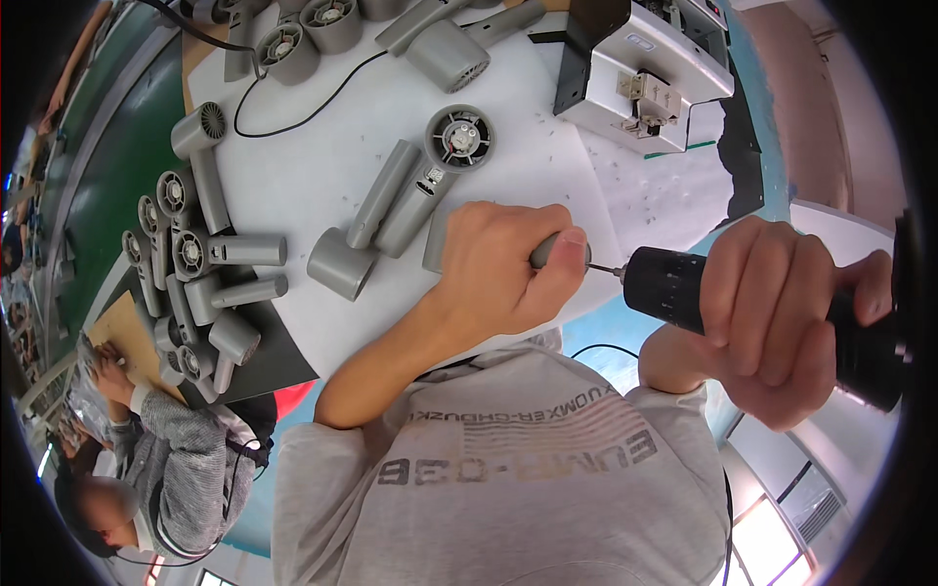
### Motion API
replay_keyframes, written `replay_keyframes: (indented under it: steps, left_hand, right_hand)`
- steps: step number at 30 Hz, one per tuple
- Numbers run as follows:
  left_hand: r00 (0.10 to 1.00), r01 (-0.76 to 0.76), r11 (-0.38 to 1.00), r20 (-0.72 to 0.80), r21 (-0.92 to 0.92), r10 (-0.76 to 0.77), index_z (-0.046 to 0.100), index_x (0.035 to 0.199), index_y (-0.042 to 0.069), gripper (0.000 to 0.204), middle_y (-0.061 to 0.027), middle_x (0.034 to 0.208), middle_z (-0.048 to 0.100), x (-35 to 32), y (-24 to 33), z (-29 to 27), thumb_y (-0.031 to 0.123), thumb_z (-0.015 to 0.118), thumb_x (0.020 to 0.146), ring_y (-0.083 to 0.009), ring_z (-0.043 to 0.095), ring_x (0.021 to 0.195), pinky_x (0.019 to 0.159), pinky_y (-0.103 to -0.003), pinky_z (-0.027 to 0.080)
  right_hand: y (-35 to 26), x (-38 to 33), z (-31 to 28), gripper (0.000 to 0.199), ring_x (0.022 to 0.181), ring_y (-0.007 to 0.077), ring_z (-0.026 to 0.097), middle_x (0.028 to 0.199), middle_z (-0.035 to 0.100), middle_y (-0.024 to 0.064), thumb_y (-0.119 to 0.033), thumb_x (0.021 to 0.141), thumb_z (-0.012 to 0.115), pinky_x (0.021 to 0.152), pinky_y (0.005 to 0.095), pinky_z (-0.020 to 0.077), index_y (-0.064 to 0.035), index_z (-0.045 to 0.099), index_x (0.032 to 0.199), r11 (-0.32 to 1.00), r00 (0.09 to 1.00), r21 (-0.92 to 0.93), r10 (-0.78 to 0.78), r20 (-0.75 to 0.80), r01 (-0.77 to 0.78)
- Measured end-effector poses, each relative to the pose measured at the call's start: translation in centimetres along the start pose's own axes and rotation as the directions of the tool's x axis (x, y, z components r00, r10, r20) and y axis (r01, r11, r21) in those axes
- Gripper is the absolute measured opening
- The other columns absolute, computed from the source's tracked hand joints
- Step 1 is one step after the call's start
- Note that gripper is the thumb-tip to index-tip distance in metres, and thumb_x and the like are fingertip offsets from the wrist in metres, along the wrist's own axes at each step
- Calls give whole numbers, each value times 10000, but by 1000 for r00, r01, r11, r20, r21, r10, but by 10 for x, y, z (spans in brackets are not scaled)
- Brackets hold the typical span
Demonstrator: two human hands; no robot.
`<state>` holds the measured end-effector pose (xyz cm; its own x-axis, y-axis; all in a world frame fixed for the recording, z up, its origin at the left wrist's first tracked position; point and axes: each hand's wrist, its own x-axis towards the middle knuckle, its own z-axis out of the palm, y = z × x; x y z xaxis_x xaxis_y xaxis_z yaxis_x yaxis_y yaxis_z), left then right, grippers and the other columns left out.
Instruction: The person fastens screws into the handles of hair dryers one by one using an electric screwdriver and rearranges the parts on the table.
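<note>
Grey part [543, 253] mostly hidden; black screwdriver [666, 286] sideways, thin bit [607, 269] toward it.

We see a broad white paper sheet [303, 181] spread over the tabletop, with a boxy white-and-black metal machine [611, 93] at its far right and a thin black cable [283, 134] curling across its far side. To our left we have a long green surface [122, 156], a flat brown board [135, 330] and, beside it, a co-worker in a grey long-sleeved top [191, 474].
</note>
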<state>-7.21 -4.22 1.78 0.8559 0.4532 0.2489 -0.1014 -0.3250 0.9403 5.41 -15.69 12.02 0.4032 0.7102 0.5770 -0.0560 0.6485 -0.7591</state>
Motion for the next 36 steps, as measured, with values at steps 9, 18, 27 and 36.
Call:
replay_keyframes:
  steps: [9, 18, 27, 36]
  left_hand:
    - [999, 40, 999, 21, 34, -41, 556, 559, 66, 274, -99, 431, 453, 1, 0, 1, 200, 567, 797, -307, 449, 367, 393, -380, 359]
    - [977, 144, 988, -153, -56, -151, 571, 970, 29, 203, -107, 663, 569, -1, 49, -119, 212, 573, 882, -236, 550, 532, 516, -327, 422]
    - [773, 568, 801, -457, 188, -440, 537, 962, -34, 302, -223, 798, 621, 16, -63, -241, 262, 576, 912, -388, 613, 721, 713, -438, 502]
    - [969, 249, 241, -241, 938, -61, 597, 931, 33, 210, -162, 865, 616, 6, -16, -138, 181, 667, 800, -313, 606, 851, 685, -428, 503]
  right_hand:
    - [8, -5, -10, 219, 417, 32, 524, 510, 523, -33, -52, 829, 585, 437, 185, 469, -121, 442, 980, 998, 999, 37, -46, -28, 47]
    - [-37, -30, -29, 346, 413, 44, 439, 501, 463, -49, -171, 760, 696, 467, 177, 395, -14, 528, 1019, 949, 903, -40, -310, -297, 312]
    - [-6, -47, -13, 464, 444, 80, 403, 556, 434, -18, -227, 872, 638, 472, 227, 352, -55, 382, 1218, 1000, 990, 28, 18, -139, -14]
    - [-10, -56, -23, 480, 502, 134, 476, 630, 493, 36, -266, 858, 671, 514, 273, 405, -88, 372, 1188, 999, 977, -43, 21, -213, -31]
